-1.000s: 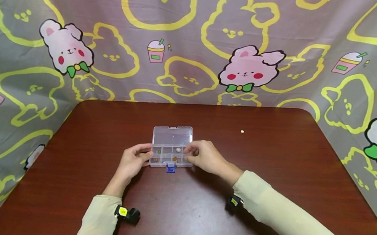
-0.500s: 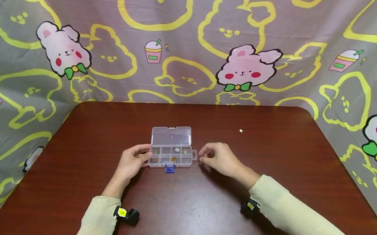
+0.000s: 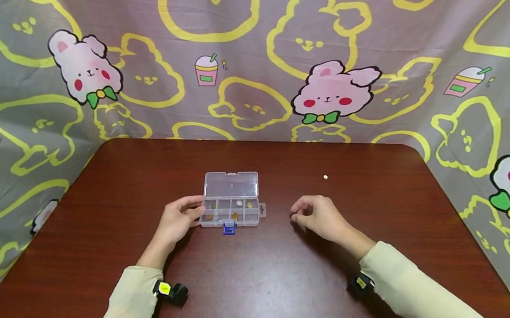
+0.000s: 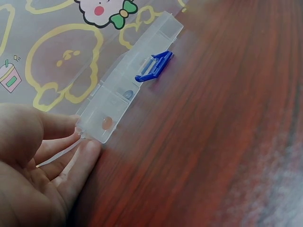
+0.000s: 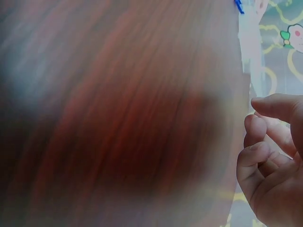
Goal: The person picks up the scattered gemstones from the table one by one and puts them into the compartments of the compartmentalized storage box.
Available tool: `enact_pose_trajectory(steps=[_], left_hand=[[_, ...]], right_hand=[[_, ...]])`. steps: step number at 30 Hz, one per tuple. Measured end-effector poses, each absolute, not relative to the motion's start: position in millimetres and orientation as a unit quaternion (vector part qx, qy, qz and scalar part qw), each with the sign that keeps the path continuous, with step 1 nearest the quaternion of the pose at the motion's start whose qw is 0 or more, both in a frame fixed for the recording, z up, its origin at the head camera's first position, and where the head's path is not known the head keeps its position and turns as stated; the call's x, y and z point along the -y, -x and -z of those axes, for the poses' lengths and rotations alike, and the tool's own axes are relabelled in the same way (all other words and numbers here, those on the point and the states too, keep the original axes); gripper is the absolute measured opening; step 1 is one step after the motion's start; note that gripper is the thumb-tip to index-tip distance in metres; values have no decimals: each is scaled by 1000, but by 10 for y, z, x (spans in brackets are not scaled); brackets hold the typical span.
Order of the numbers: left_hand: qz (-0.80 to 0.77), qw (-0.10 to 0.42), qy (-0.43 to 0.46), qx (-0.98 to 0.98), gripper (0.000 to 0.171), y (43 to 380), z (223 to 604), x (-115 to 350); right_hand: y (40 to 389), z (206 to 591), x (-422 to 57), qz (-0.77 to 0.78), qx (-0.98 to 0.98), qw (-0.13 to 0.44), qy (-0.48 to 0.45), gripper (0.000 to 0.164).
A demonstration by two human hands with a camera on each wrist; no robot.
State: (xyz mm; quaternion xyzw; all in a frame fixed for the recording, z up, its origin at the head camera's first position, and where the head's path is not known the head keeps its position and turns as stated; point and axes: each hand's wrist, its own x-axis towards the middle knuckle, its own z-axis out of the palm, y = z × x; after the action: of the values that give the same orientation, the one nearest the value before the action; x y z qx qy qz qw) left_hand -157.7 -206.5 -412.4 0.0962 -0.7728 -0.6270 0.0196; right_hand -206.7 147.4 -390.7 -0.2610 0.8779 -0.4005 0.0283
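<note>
A clear plastic compartment box (image 3: 223,217) lies on the table with its lid (image 3: 231,185) raised at the back and a blue latch (image 3: 229,229) hanging at the front. Several small beads sit in its compartments, among them a white bead (image 3: 239,203) and an orange bead (image 4: 107,123). My left hand (image 3: 179,219) grips the box's left end, thumb in front and fingers behind. To the right of the box, apart from it, is my right hand (image 3: 318,218). Its fingers are loosely bent, and I see nothing between them (image 5: 272,146).
A small pale bead (image 3: 325,177) lies alone on the brown table (image 3: 246,287), behind my right hand. A patterned curtain (image 3: 257,50) hangs along the table's back and sides.
My right hand has moved from over the box's right compartments off to the right, uncovering a yellowish bead in a back compartment. The left hand has kept its hold on the box.
</note>
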Motion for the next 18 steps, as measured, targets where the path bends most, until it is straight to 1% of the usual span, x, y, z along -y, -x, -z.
enact_pose_trajectory(steps=[11,18], left_hand=[[634,24,-96,767,33,1577,4111,2060],[621,19,-106,776,32,1586,4127,2056]], right_hand=[[2219,3954,-1817,410,-886,33,216,8],[2339,3939,-1990,415,-889,32,192,8]])
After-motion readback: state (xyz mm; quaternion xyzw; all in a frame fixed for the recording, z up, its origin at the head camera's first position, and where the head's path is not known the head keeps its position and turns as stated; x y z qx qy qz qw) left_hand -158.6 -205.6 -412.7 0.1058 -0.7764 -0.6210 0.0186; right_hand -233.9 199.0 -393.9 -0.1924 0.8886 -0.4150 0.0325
